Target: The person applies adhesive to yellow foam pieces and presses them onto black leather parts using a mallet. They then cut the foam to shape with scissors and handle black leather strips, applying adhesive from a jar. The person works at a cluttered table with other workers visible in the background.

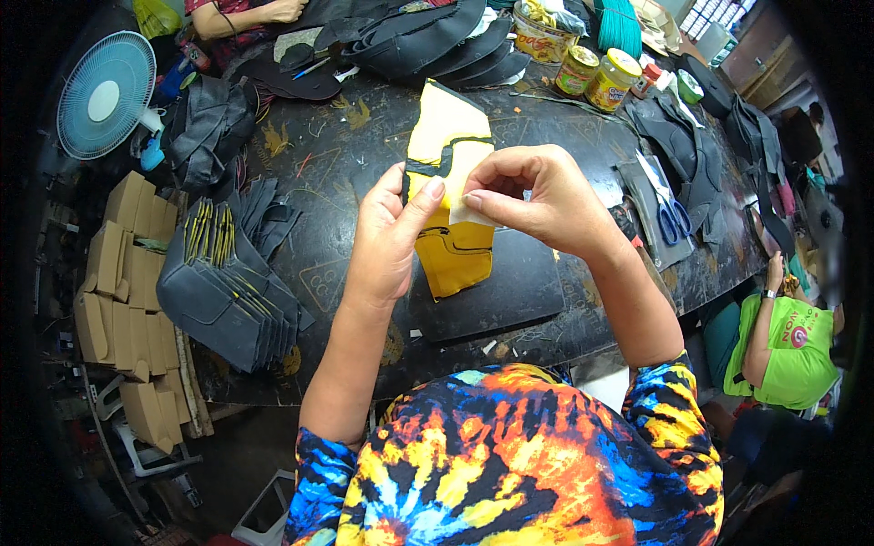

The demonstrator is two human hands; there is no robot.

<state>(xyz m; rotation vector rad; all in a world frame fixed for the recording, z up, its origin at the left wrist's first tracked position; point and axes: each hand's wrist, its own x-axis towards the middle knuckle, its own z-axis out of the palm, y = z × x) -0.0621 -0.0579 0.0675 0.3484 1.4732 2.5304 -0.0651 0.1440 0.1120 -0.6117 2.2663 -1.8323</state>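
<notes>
A yellow panel [457,264] with black edging and black curved strips is held up over the dark work table. My left hand [386,232] grips its left side, thumb on the yellow face and the fingers behind. At the panel's middle, my right hand [551,196] pinches a small whitish piece [461,212] between thumb and fingertips, against the yellow surface. Whether that piece is stuck to the panel cannot be seen. Beneath lies a flat black board [519,296] on the table.
On the left lie stacked black pieces with yellow edges [223,300], beside cardboard boxes [127,282] and a blue fan [106,96]. Blue-handled scissors [672,214], jars [612,80] and black panels [423,41] lie about the table. Co-workers sit across [241,16] and at right [783,346].
</notes>
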